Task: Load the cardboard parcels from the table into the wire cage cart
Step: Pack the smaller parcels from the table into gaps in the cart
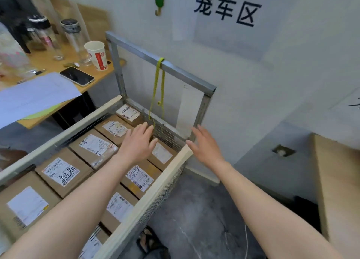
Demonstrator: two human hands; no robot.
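Parcel depot, labelled parcels [60,172], wire cage cart [161,61], wall sign [227,8]

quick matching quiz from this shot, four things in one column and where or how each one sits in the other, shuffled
Things
1. phone
2. paper cup
3. yellow cord
4. left hand

Places or states
A. hanging from the top bar of the cart
B. open, above the parcels in the cart
C. lying flat on the desk
D. standing upright near the desk's edge

Pairs: 1-C, 2-D, 3-A, 4-B
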